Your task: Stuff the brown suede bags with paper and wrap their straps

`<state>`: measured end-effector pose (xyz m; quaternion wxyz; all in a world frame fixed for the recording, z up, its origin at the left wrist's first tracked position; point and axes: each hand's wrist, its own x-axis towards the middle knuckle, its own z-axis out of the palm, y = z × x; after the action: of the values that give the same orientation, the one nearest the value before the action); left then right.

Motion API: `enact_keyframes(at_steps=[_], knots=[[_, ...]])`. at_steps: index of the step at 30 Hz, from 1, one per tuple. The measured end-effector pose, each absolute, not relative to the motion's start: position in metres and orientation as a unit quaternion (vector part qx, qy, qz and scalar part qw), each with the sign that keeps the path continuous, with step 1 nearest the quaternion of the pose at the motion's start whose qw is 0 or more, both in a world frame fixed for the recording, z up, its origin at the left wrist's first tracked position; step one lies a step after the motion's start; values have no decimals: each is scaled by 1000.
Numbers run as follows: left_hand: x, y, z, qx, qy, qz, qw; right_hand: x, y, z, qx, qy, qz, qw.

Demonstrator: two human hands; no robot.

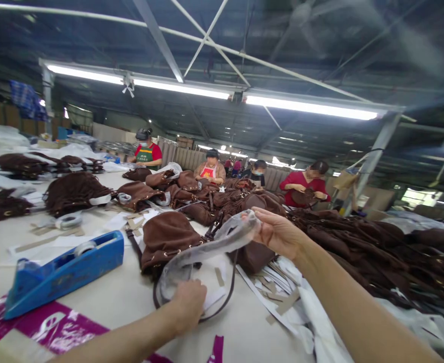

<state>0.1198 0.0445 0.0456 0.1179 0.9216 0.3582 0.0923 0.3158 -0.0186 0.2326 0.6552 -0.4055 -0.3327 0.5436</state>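
A long strip of clear plastic film (203, 250) is stretched in a curve between my hands. My right hand (275, 229), raised above the table, pinches its upper end. Low over the tabletop, my left hand (189, 301) is closed in a fist, somewhat blurred, where the film's lower end runs in. Just beyond lies a brown drawstring bag (171, 233) with metal eyelets along its edge. A thin dark strap (232, 282) loops on the table around my left hand. The fingertips of the left hand are partly hidden.
A blue tape dispenser (66, 269) stands at left, on purple-and-white plastic (61, 327). Paper and cardboard scraps (278, 292) lie at right. Heaps of brown bags (358, 247) cover the far and right sides. Several people work across the table, among them one in a red top (299, 181).
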Motion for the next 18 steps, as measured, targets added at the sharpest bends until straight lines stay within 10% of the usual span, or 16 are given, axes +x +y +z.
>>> enact_keyframes(at_steps=[12, 18], knots=[[151, 32, 95, 827, 316, 245, 396, 306, -9, 239, -382, -366, 525, 667], [214, 0, 64, 909, 248, 266, 201, 299, -21, 228, -371, -325, 526, 693]])
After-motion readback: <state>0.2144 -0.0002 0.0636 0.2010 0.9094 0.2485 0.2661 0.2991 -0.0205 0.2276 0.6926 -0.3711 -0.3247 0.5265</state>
